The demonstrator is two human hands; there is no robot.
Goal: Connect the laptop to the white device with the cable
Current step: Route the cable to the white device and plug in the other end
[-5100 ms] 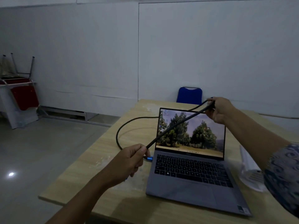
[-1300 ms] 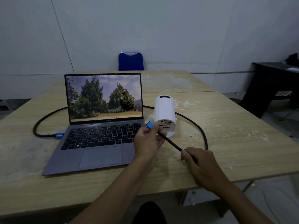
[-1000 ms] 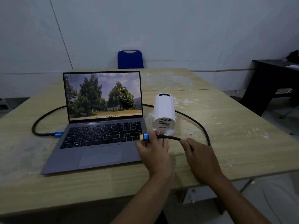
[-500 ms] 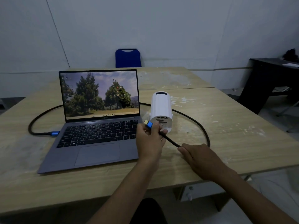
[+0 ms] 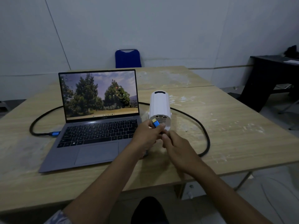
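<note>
From the head view, your left hand (image 5: 148, 135) pinches the cable (image 5: 205, 135) by its blue plug (image 5: 155, 123), just before the white device (image 5: 159, 107), right of the laptop (image 5: 97, 120). Your right hand (image 5: 176, 147) grips the cord behind. Square the plug to the rear port, then push straight.

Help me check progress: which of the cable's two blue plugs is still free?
The blue plug pinched in the left hand, just short of the white device. The other blue plug sits at the laptop's left edge.
</note>
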